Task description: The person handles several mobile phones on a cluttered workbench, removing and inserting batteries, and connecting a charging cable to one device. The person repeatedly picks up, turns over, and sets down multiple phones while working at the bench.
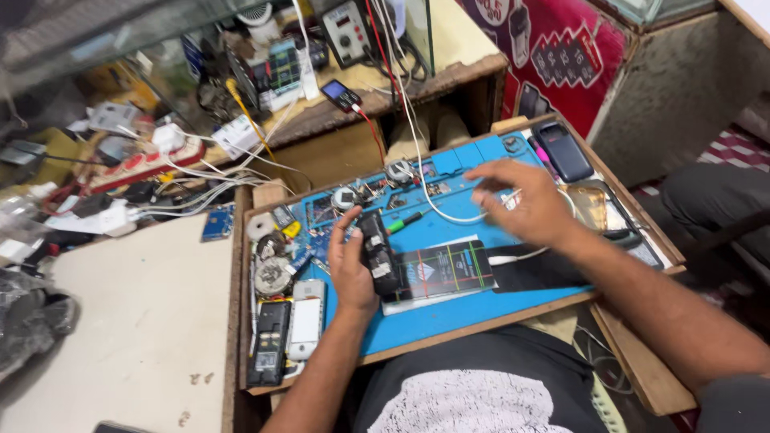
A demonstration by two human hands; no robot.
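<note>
My left hand (350,269) holds a small black opened phone (375,250) upright-tilted over the blue work mat (449,309). My right hand (517,200) hovers palm down over the mat's right half, fingers spread and blurred, above a white cable (437,210). A green-handled screwdriver (405,222) lies just right of the held phone. A flat dark panel with coloured lines (445,269) rests on the mat under the phone's lower end.
Two phone bodies, one black (270,341) and one white (306,325), lie at the tray's left edge beside tape rolls (273,273). A dark phone (564,151) sits at the far right corner. Cables, a power strip (148,160) and bench instruments (345,32) crowd the back.
</note>
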